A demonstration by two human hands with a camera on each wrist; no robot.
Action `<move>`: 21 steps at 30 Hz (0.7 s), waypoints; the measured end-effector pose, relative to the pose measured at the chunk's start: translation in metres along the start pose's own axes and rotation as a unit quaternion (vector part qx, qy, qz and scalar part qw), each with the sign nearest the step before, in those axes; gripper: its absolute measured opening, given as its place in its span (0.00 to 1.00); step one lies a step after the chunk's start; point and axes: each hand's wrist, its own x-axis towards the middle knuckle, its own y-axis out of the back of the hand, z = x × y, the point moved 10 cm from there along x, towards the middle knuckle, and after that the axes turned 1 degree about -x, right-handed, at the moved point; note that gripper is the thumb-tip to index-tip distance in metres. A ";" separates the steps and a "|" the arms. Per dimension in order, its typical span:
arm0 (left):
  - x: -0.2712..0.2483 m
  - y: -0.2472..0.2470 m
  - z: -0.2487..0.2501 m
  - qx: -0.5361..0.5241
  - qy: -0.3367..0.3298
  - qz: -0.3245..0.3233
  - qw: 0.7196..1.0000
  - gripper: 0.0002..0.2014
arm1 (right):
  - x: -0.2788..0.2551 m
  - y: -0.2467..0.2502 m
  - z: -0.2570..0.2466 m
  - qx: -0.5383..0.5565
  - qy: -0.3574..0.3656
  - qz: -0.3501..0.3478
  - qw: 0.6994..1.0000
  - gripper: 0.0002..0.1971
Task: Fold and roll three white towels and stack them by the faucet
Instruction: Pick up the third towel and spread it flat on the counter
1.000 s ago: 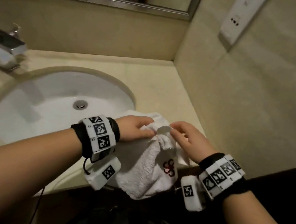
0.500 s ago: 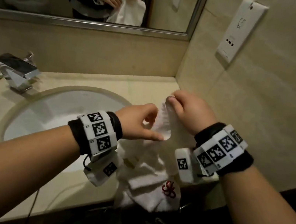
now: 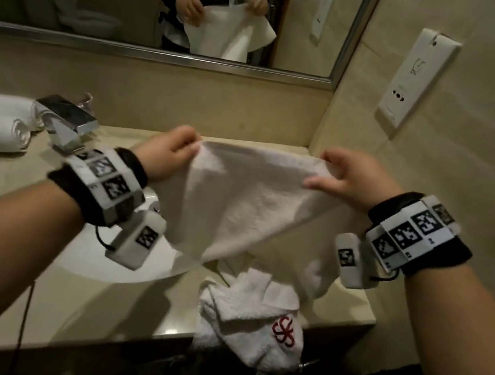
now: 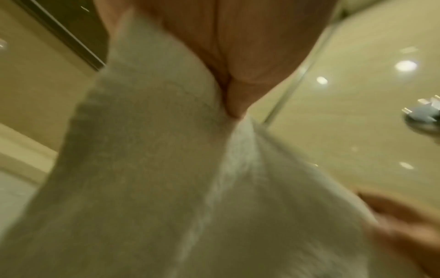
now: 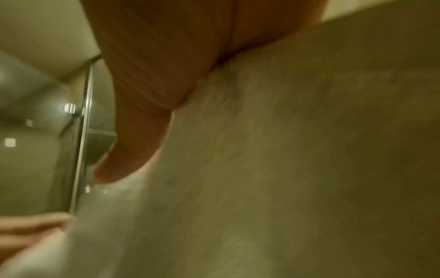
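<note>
Beige bench [image 3: 98, 300] by sink: left hand [image 3: 166, 151] and right hand [image 3: 346, 178] pinch towel [image 3: 243, 206] corners, stretched. Keep top edge taut, level; lay flat before folding.

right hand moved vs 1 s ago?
Yes. The right hand has risen off the counter and gone right, toward the side wall. It pinches one top corner of the towel, spread above the counter.
</note>
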 end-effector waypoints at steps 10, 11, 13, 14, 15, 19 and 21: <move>-0.029 -0.002 -0.067 0.212 0.053 -0.161 0.963 0.14 | -0.012 -0.027 0.125 -0.117 -0.257 -0.058 0.957 0.12; -0.028 0.004 -0.077 0.204 0.068 -0.143 0.966 0.12 | -0.013 -0.022 0.132 -0.090 -0.275 -0.024 0.957 0.12; -0.023 0.021 -0.093 0.137 0.093 -0.071 0.984 0.06 | -0.012 -0.009 0.139 -0.047 -0.294 0.054 0.953 0.12; -0.019 0.030 -0.097 0.067 0.105 -0.029 0.992 0.04 | -0.008 -0.001 0.141 -0.028 -0.296 0.083 0.951 0.12; -0.018 0.037 -0.099 -0.030 0.120 0.014 0.992 0.08 | -0.004 0.005 0.142 -0.015 -0.292 0.102 0.951 0.12; -0.004 0.076 -0.093 -0.336 0.128 0.155 0.920 0.14 | 0.010 0.065 0.137 0.041 -0.262 0.234 0.935 0.11; 0.012 0.100 -0.072 -0.377 0.080 0.173 0.907 0.13 | 0.013 0.111 0.127 0.061 -0.238 0.326 0.913 0.10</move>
